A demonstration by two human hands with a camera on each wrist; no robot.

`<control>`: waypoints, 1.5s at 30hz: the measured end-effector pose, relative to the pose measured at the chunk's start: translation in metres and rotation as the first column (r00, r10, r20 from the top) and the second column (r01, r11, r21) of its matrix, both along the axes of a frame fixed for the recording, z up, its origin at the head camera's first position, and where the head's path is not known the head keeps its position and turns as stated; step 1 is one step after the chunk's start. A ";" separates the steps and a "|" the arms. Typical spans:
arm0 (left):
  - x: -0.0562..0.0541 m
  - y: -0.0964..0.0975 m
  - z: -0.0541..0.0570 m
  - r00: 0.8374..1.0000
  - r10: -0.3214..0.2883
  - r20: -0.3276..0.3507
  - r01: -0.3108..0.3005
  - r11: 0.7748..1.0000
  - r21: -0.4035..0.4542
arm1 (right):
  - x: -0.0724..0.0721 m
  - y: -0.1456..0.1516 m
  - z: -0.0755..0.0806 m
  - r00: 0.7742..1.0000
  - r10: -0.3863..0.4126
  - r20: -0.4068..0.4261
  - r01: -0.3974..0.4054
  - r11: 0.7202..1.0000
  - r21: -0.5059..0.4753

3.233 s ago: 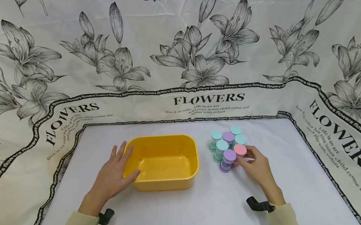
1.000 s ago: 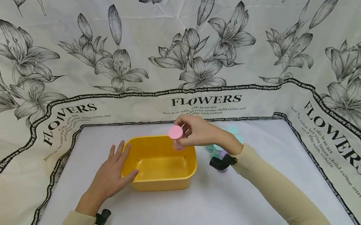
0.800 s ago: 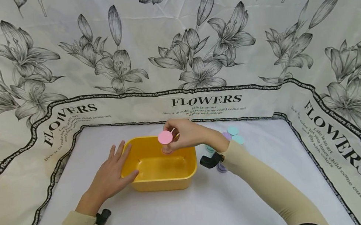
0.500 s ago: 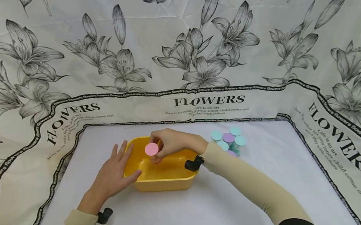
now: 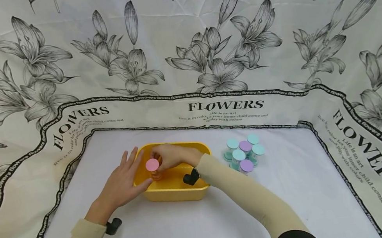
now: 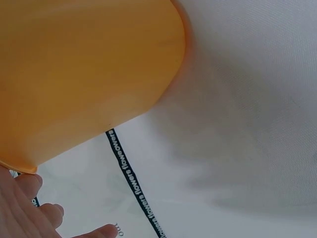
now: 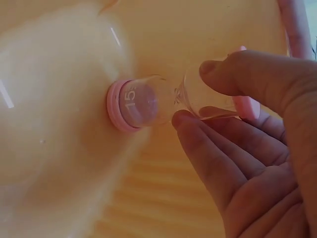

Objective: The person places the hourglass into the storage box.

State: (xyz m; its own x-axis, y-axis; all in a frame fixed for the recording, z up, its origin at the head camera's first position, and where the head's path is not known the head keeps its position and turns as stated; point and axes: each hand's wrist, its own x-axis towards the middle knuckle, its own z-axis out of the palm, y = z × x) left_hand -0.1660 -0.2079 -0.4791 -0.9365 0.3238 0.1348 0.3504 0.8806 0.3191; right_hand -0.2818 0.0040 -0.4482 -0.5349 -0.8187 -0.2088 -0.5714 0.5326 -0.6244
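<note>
My right hand (image 5: 170, 156) reaches into a yellow plastic basin (image 5: 176, 194) and pinches a sand timer (image 5: 152, 165) with pink end caps. In the right wrist view, the thumb and fingers hold the upper glass bulb of the sand timer (image 7: 141, 104), which is marked "15". Its lower cap is close to the basin's inside surface; I cannot tell if they touch. My left hand (image 5: 119, 186) rests with spread fingers on the basin's left rim. From the left wrist, the basin's outer wall (image 6: 89, 69) fills the upper left, with fingertips (image 6: 52, 213) beside its rim.
Several sand timers with aqua caps (image 5: 238, 154) and purple caps (image 5: 246, 165) stand in a cluster right of the basin. White cloth (image 5: 189, 229) covers the table. A flower-printed curtain (image 5: 220, 68) rises at the back and sides.
My right hand took the pink sand timer from the cluster, carried it left over the basin, then lowered it inside at the left end. The left hand stayed on the rim.
</note>
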 end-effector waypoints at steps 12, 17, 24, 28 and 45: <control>0.002 0.002 0.004 1.000 0.004 0.005 -0.004 1.000 0.008 | 0.000 -0.004 -0.003 0.997 -0.010 -0.073 0.011 1.000 0.002; 0.002 0.002 0.004 1.000 0.003 0.004 -0.003 1.000 0.009 | 0.000 -0.003 -0.003 0.996 -0.016 -0.092 0.016 1.000 -0.002; 0.002 0.003 0.005 1.000 0.012 0.019 -0.012 1.000 0.019 | -0.004 -0.001 -0.006 0.995 -0.023 -0.096 0.022 1.000 -0.012; 0.002 0.004 0.005 0.999 0.021 0.027 -0.021 1.000 0.020 | -0.005 0.001 -0.005 0.996 -0.030 -0.080 0.030 1.000 0.001; -0.002 0.004 0.005 0.998 0.045 0.036 -0.045 0.999 -0.008 | 0.007 0.087 0.041 0.990 -0.133 0.055 0.141 0.967 -0.210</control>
